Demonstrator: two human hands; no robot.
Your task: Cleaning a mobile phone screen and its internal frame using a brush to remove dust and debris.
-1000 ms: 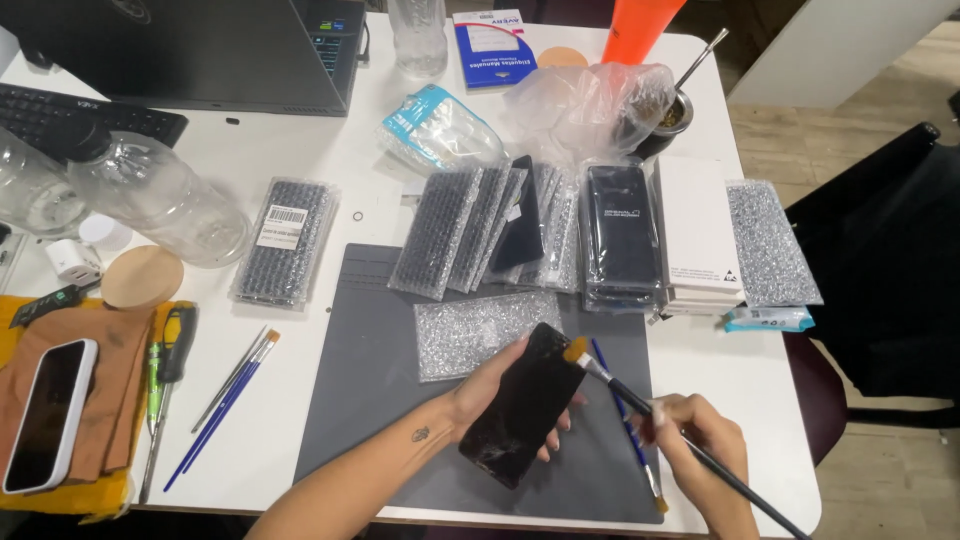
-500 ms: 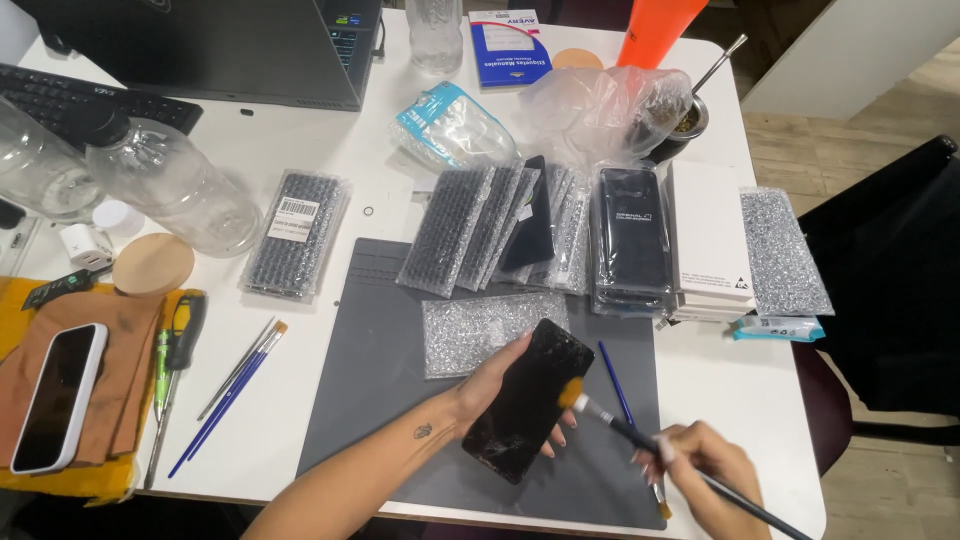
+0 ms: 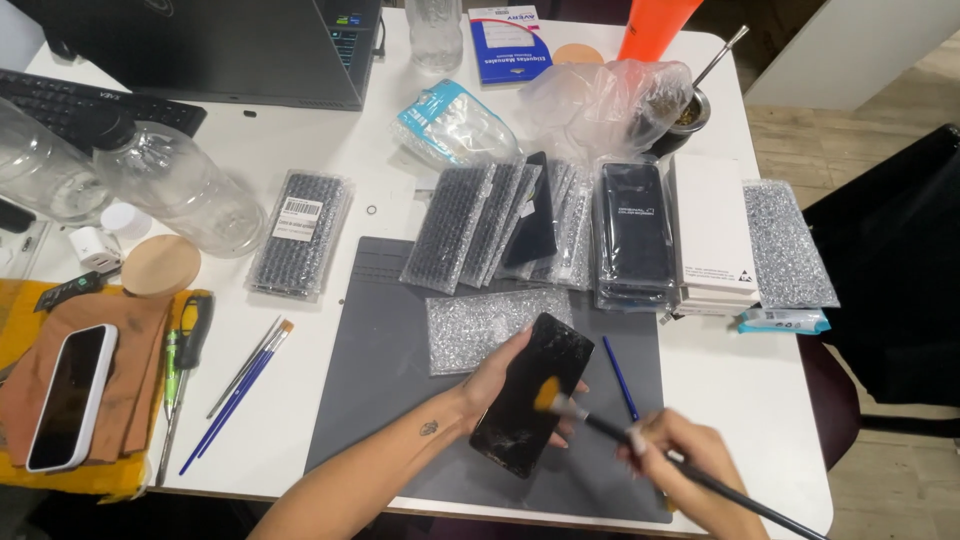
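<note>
The left hand (image 3: 500, 385) grips a cracked black phone screen (image 3: 533, 393) while the right hand (image 3: 690, 470), clenched on a brush (image 3: 640, 448), dusts it; next the strokes should probably stay light.

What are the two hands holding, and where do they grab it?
The left hand cradles a black phone from underneath, fingers curled round its edges. The right hand grips a paintbrush partway along its dark handle.
</note>
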